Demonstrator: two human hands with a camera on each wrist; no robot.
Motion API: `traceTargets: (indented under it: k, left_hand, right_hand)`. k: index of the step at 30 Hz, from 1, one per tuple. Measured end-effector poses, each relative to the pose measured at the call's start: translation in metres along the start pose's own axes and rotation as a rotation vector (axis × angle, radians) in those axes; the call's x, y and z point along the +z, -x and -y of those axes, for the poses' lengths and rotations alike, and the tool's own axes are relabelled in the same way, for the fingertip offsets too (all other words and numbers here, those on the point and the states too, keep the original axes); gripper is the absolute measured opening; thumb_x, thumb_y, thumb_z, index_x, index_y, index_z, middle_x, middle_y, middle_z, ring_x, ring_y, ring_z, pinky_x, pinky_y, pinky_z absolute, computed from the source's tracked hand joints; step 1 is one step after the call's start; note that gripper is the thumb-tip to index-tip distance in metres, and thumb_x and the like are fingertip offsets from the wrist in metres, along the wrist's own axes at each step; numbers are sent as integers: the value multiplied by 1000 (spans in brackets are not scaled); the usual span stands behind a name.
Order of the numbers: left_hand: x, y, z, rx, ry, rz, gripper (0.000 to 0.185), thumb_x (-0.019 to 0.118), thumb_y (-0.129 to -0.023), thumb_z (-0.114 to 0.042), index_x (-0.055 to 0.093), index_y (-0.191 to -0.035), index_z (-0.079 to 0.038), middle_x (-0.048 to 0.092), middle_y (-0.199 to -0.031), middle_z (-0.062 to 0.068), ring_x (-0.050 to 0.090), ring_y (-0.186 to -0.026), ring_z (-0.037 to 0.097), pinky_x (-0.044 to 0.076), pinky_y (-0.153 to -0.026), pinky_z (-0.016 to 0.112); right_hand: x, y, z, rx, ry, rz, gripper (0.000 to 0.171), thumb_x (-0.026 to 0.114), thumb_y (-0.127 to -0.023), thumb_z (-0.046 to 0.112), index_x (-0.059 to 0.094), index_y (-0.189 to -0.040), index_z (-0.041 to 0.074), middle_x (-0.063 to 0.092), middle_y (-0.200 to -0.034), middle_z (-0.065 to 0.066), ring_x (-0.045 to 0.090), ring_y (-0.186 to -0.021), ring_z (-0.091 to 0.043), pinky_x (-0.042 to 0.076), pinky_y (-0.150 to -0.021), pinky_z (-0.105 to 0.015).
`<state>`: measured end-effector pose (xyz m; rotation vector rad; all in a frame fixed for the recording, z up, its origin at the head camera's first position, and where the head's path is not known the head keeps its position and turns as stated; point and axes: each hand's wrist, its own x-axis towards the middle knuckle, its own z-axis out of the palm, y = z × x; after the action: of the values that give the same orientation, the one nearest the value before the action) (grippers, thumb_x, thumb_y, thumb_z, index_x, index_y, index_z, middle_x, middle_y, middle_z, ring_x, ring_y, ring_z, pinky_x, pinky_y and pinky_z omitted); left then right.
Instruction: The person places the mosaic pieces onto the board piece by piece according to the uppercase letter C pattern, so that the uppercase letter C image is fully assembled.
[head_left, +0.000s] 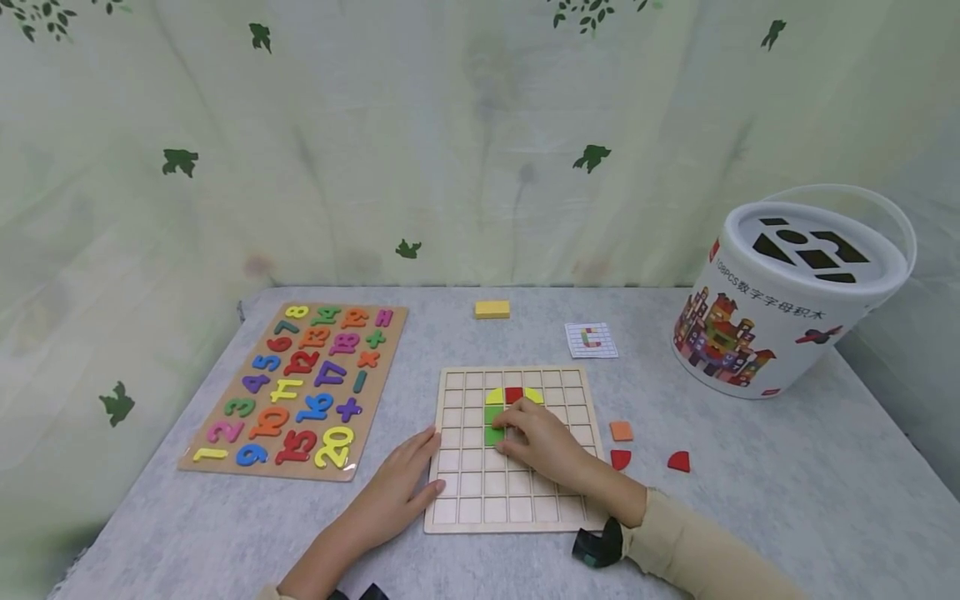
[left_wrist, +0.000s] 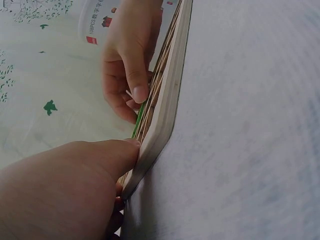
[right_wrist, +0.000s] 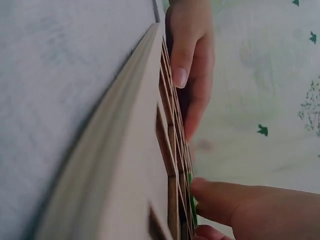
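Observation:
A wooden grid board (head_left: 487, 492) lies flat on the grey table. In its upper middle cells sit a red piece (head_left: 513, 392) between two yellow pieces (head_left: 495, 397), with a green piece (head_left: 492, 434) below them. My right hand (head_left: 517, 429) lies on the board, its curled fingers pinching the green piece; the left wrist view shows this hand (left_wrist: 130, 75) bent over the green edge (left_wrist: 139, 122). My left hand (head_left: 426, 467) rests flat against the board's left edge (left_wrist: 167, 100), fingers straight; it shows at the top of the right wrist view (right_wrist: 187, 65).
Right of the board lie an orange square (head_left: 621, 431) and two red quarter pieces (head_left: 620, 458) (head_left: 678, 462). A pattern card (head_left: 591, 340) and a yellow block (head_left: 492, 309) lie behind. A white bucket (head_left: 787, 292) stands far right, a number puzzle (head_left: 300, 387) at left.

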<state>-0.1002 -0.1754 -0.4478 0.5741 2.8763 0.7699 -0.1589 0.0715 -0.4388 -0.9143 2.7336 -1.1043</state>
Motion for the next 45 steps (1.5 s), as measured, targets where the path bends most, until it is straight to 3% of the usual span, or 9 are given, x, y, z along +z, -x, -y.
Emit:
traceTargets:
  k: [7,10,16,22,28,35,41,45]
  left_hand:
    - [1,-1,0,5,4,-2,62,54,-90,-33,29,-141,-7,22,-146,5,19,-132,22,24,-103,43]
    - [1,-1,1,9,-3,-6,62,54,-90,-32,29,-141,-7,22,-146,5,20,-132,22,24,-103,43]
    - [0,0,1,10,-6,-14,61,54,-90,-31,30,-140,-6,23,-146,6,20,-132,23,24,-103,43]
    - [0,-1,1,15,-10,-16,62,54,-90,-32,29,-141,-7,22,-146,5,20,-132,23,24,-102,44]
    - [0,-1,2,18,-10,-11,62,53,-90,-33,29,-141,-7,21,-147,4,20,-132,22,24,-103,43]
    - [0,-1,1,17,-7,-10,62,54,-90,-32,29,-141,-7,21,-147,5,20,-132,23,24,-103,43]
    - [0,0,1,19,-7,-8,62,54,-90,-32,29,-141,-6,22,-146,5,20,-132,23,24,-102,44]
    - [0,0,1,17,-9,-7,62,53,-90,-32,29,-141,-6,22,-146,5,20,-132,23,24,-103,43]
  right_hand:
    - [-25,15,8,46,-76,84,44,65,-84,26,52,-124,11,51,-111,3,49,-96,-15,45,-76,-28]
    - [-41,27,8,25,-81,46,46,66,-83,23,51,-125,10,50,-119,2,50,-105,-20,46,-82,-34]
    - [-67,55,-2,-2,8,-55,44,69,-80,20,55,-120,11,53,-121,1,49,-111,-19,44,-86,-38]
    - [-77,81,-25,110,38,-33,39,70,-79,13,58,-115,9,55,-116,-1,54,-103,-20,47,-81,-37]
    - [-82,100,-44,145,61,47,33,68,-78,7,61,-110,12,58,-112,-1,49,-110,-24,40,-91,-42]
    - [-87,102,-44,193,87,121,30,66,-81,8,63,-110,14,56,-105,3,52,-100,-19,44,-84,-40]
    - [-87,102,-46,183,138,114,26,67,-79,8,64,-105,10,55,-92,7,49,-79,-7,47,-69,-28]
    - [-88,102,-45,173,170,92,22,69,-78,9,63,-100,10,57,-91,7,52,-80,-7,48,-69,-28]
